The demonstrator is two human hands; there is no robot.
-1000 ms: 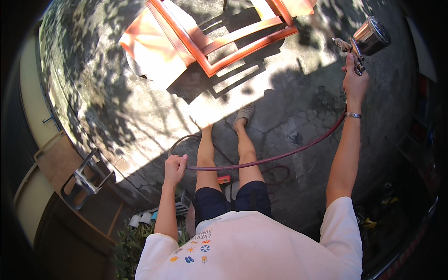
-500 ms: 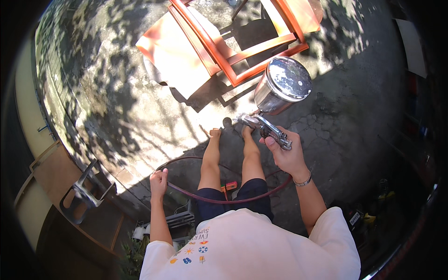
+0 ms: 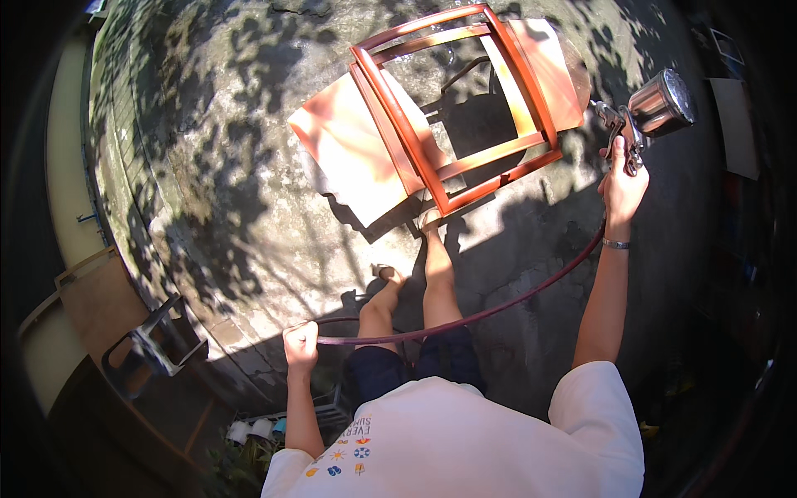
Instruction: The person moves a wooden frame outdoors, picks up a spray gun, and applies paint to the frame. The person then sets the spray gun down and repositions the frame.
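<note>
Two closed grips: right hand (image 3: 624, 192) round spray gun (image 3: 631, 137), left hand (image 3: 300, 347) round hose (image 3: 498, 310); likely aiming step, frame (image 3: 490, 156) left of gun grip, next needing hose slack.

We see leafy shadows (image 3: 207, 224) over a partly sunlit concrete floor (image 3: 531, 340), with a pale wall (image 3: 70, 158) at left.

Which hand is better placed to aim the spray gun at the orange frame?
Probably the right hand: it holds the spray gun, to the right of the orange frame. The left hand is lower, farther from the frame, and grips the dark red hose.
</note>
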